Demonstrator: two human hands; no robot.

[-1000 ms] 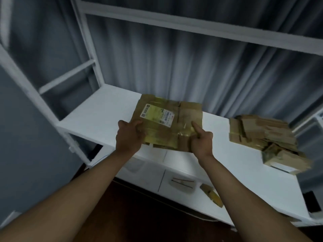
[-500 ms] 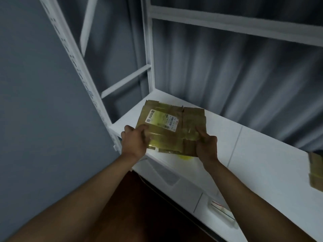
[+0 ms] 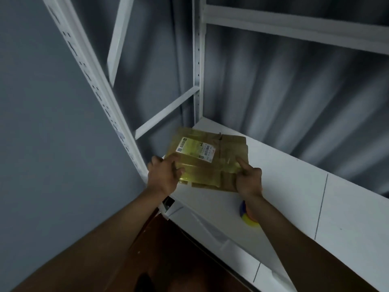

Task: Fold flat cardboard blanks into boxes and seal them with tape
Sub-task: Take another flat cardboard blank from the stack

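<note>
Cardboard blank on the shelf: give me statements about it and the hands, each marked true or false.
1. Both hands hold the cardboard blank. True.
2. The blank stands folded into an open box. False: it is flat.
3. A printed label sits on the blank nearer the left hand. True.
4. The right hand holds a tape roll. False: it grips the blank's near right corner; a blue and yellow object lies on the white shelf.

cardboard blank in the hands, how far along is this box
Done: nothing is folded; the cardboard blank is flat, with old tape and a shipping label. In hand: left hand and right hand hold its near edge over the white shelf. Left: folding and taping; a tape roll lies under the right wrist.
</note>
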